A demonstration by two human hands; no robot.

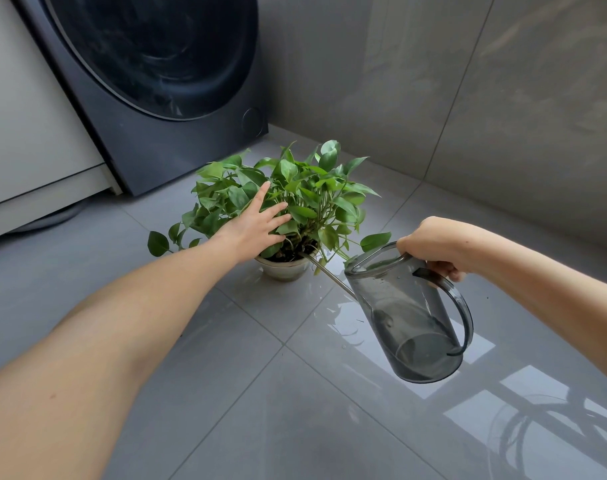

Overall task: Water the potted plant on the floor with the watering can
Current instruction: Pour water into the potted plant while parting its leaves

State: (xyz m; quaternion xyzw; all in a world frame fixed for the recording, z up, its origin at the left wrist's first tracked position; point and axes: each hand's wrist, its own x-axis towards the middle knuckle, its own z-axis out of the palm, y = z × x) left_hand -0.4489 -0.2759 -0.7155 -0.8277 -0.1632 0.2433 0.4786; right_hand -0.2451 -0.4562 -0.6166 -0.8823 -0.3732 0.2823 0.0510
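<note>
A leafy green plant (pixel 305 188) grows from a pale round pot (pixel 284 270) standing on the grey tiled floor. My left hand (pixel 257 223) lies flat against the leaves with its fingers spread, pushing them to the left. My right hand (pixel 433 245) grips the top of the handle of a smoky transparent watering can (pixel 409 320). The can is tipped forward and its thin metal spout (pixel 324 271) reaches over the pot's rim to the soil. A little water shows in the can's bottom.
A dark front-loading washing machine (pixel 156 81) stands behind the plant on the left, beside a white cabinet (pixel 28 133). Grey tiled walls (pixel 468 98) close the corner behind and to the right. The glossy floor (pixel 295 393) reflects a window at the lower right.
</note>
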